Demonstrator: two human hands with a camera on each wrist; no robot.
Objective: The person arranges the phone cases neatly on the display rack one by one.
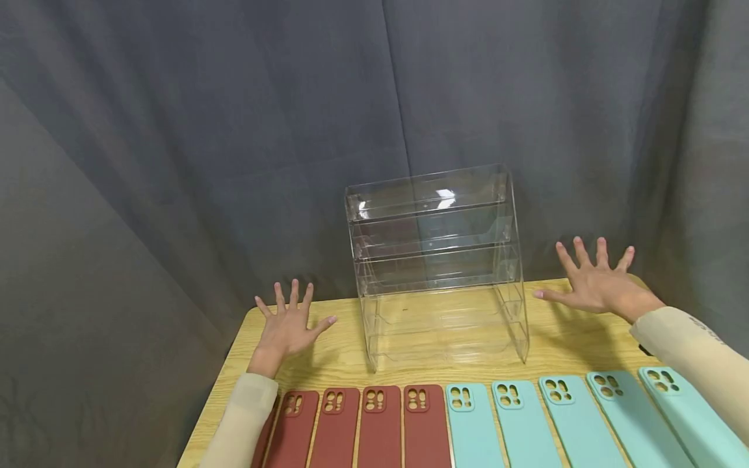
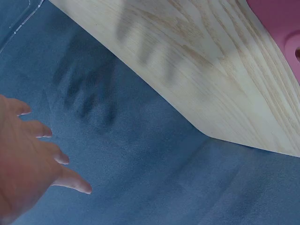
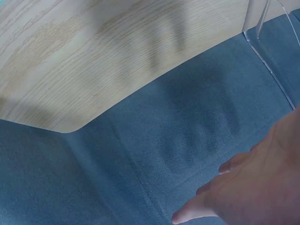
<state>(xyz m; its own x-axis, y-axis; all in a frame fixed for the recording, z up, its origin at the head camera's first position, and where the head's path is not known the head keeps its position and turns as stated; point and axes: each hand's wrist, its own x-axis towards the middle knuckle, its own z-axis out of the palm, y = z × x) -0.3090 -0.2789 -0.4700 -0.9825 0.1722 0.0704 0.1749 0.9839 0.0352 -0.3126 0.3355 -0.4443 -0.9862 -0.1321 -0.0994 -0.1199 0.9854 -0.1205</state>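
My left hand [image 1: 288,330] is held over the table's left side with its fingers spread and nothing in it. On the other side my right hand [image 1: 598,286] hovers with fingers splayed, also holding nothing. Between them stands a clear tiered display rack [image 1: 439,260], apart from both hands. Several dark red phone cases [image 1: 379,429] lie in a row at the front left, the leftmost partly covered by my left sleeve. Several mint green phone cases [image 1: 475,429] continue the row to the right, camera cutouts toward the rack. In the left wrist view, a red case [image 2: 276,23] shows at the corner.
The wooden table [image 1: 328,344] has rounded back corners. A dark grey curtain [image 1: 263,130] hangs right behind it and around both sides. My right sleeve [image 1: 690,351] passes above the rightmost mint cases.
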